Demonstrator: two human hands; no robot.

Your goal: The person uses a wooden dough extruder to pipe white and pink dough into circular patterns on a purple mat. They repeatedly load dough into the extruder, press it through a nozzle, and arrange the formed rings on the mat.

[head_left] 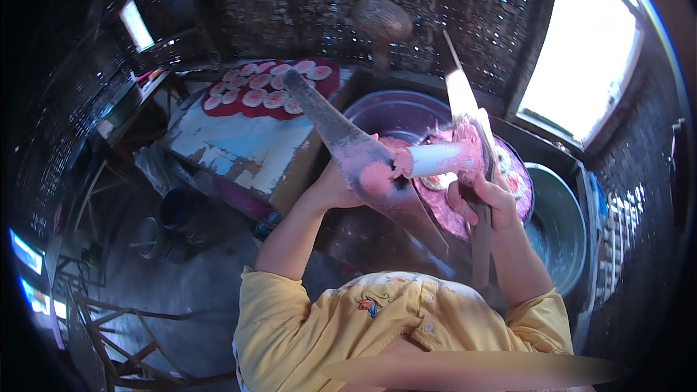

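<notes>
My left hand (335, 186) grips a long wooden board (341, 127) near its middle; most of its fingers are behind the board. Pink paste coats the board's centre. My right hand (494, 199) is closed around a second narrow wooden board (460, 98), held nearly upright and also smeared with pink paste. Between the two boards lies a white tube (433, 160), with pink paste at both ends. Below the tube, partly hidden by the boards and my right hand, is a round pink surface (451, 219) with pale pink-and-white rounds on it.
A large purple tub (363, 107) stands behind my hands, a grey-green basin (577, 250) to the right. On the left, a worn white-topped table (232, 144) bears a red cloth (239, 110) with several pink-and-white rounds (276, 99). A wooden frame (131, 319) stands at lower left.
</notes>
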